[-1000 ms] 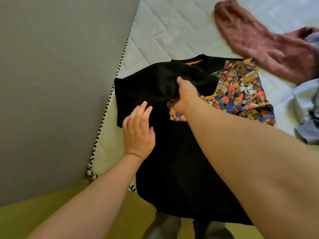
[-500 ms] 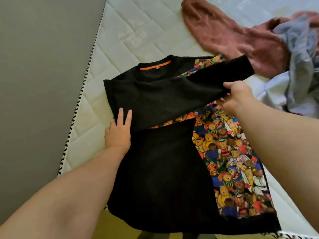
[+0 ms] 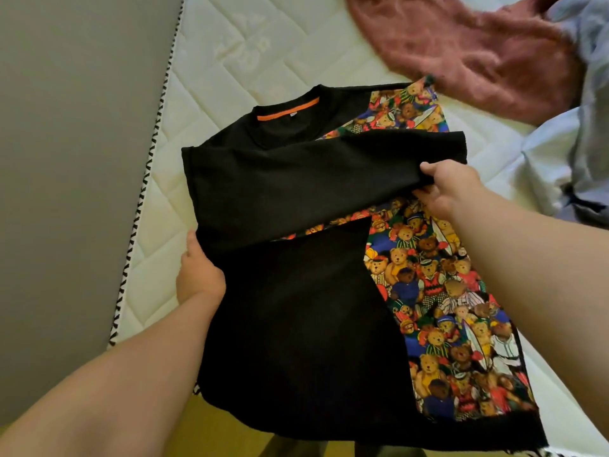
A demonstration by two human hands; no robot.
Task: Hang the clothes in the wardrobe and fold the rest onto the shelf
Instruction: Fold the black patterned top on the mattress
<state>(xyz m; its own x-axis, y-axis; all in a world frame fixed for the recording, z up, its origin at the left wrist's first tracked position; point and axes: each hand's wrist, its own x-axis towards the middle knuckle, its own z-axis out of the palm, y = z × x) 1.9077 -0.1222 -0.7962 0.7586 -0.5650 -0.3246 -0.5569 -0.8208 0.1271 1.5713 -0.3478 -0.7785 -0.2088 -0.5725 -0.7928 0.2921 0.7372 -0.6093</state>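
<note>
our right hand is reaching in from the right, the forearm crossing the printed side of the garment. it is pinching the cuff end of the black sleeve, thumb on top and fingers curled beneath, holding the sleeve stretched sideways across the chest. our left hand is coming in from the lower left and sitting at the left edge of the black sweatshirt, a soft dark top with an orange strip inside the neck and a side panel printed with bright teddy bears. the sweatshirt is lying flat on the white quilted mattress, neck away from us, with its hem hanging over the near edge above the yellow floor.

only the thumb and the back of the left hand are showing. its fingers are disappearing under the black cloth, so we are not able to tell whether they are gripping the edge or lying straight. the fingers of the right hand are mostly hidden under the sleeve too. a fuzzy pink garment and a pale blue cloth are lying at the far right, both cut off by the frame. a plain grey wall is filling the left side.

half a second ago the left fingers were lying flat on top of the black cloth, while now they are tucked out of sight at its edge. a second ago the right hand was gripping the sleeve bunched at mid chest, and now it is holding it drawn out to the right.
</note>
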